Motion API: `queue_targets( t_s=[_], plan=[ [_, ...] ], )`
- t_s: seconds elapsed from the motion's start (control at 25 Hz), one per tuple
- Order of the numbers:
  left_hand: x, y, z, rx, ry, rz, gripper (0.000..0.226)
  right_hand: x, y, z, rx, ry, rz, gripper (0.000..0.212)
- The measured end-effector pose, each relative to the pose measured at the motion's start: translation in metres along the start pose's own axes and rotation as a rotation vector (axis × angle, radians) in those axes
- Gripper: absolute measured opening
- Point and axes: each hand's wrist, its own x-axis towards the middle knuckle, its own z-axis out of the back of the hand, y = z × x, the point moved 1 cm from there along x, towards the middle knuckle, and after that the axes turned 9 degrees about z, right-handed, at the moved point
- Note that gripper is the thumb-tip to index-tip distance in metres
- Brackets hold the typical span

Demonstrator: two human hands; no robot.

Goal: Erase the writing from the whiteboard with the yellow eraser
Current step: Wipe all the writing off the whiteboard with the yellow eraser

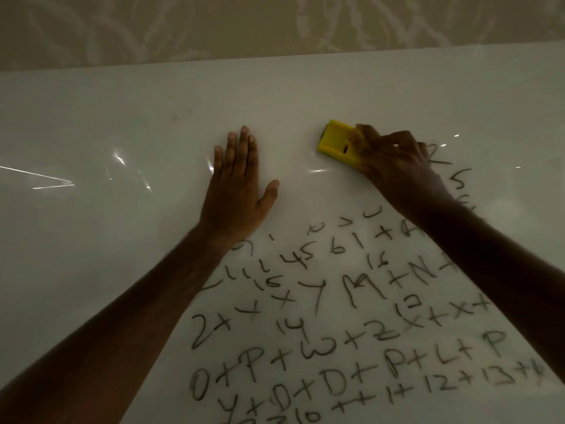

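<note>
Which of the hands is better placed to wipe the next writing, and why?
The right hand: it already grips the yellow eraser beside remaining writing. The left hand lies flat on the whiteboard.

The whiteboard [122, 123] under my palms looks smooth and glossy, throwing back bright streaks of light. The eraser [336, 143] I hold on it looks like hard yellow plastic with a matt face. Beyond the whiteboard's far edge, the wall [214, 26] looks matt, with a pale leafy pattern.
</note>
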Motion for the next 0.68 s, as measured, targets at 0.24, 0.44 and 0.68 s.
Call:
queue_targets(
  t_s=[0.24, 0.44, 0.68],
  plan=[
    [0.0, 0.0, 0.001, -0.012, 0.016, -0.011, 0.089, -0.07, -0.001, 0.004, -0.027, 0.004, 0.199, 0.054],
    [-0.001, -0.003, -0.001, -0.01, 0.022, -0.002, 0.09, -0.038, -0.031, 0.009, -0.063, -0.018, 0.041, 0.058],
    [-0.001, -0.002, -0.003, 0.01, 0.009, -0.02, 0.09, -0.059, -0.009, 0.002, -0.032, -0.028, 0.087, 0.053]
  ],
)
